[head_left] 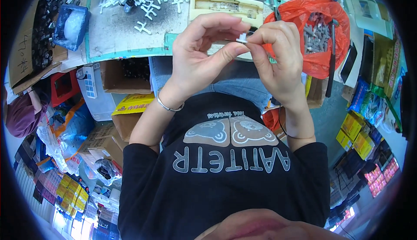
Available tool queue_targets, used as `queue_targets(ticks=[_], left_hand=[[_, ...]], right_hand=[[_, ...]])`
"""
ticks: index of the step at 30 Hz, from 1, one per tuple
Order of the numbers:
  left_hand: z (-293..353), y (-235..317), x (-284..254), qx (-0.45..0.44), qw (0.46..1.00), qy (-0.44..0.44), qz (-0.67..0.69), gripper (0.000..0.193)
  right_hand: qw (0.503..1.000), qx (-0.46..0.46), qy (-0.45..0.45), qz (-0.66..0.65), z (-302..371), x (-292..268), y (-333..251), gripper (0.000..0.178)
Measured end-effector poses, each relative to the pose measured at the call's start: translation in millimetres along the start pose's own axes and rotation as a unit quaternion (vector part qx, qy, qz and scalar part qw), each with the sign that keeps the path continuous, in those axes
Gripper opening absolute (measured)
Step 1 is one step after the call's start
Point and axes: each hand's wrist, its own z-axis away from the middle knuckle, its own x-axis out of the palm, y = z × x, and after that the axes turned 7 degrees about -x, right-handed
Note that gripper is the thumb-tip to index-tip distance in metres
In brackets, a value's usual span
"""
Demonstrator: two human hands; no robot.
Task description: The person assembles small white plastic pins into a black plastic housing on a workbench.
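- Blue tray [71, 28]: far left on the work surface, with something pale and glossy in it.
- White branched pieces [147, 9]: loosely heaped to the right of the tray; they look like light, stiff plastic, with thin arms that would probably snap if bent.
- Left hand [196, 51]: curled, thumb tip just at the small part; whether its fingers press on it I cannot tell.
- Cream block [226, 7]: long, lying beyond the hands.
- Small white part [241, 38]: between the two hands, above the near edge of the table; likely very light, rigid and a little slick, so best taken by its edges with fingertips, gently.
- Right hand [280, 53]: thumb and forefinger in a narrow pinch on the part's right edge.
- Red bag [332, 64]: open, right of the hands, holding grey pieces [317, 38].
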Motion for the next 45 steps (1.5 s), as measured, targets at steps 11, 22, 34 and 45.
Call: queue_targets(ticks=[11,22,34,45], left_hand=[[10,-21,-33,0.163,0.740,0.047,-0.651,0.027],[14,-33,-37,0.210,0.691,0.043,-0.690,0.025],[22,-44,-23,0.213,0.628,0.009,-0.748,0.033],[29,-33,-37,0.181,0.667,0.004,-0.723,0.040]], right_hand=[[0.981,0.006,-0.120,0.150,18,34,45,0.009],[0.974,0.023,-0.160,0.159,7,29,35,0.007],[0.973,0.034,-0.180,0.138,-2,24,40,0.012],[0.991,0.074,0.030,0.103,11,10,73,0.014]])
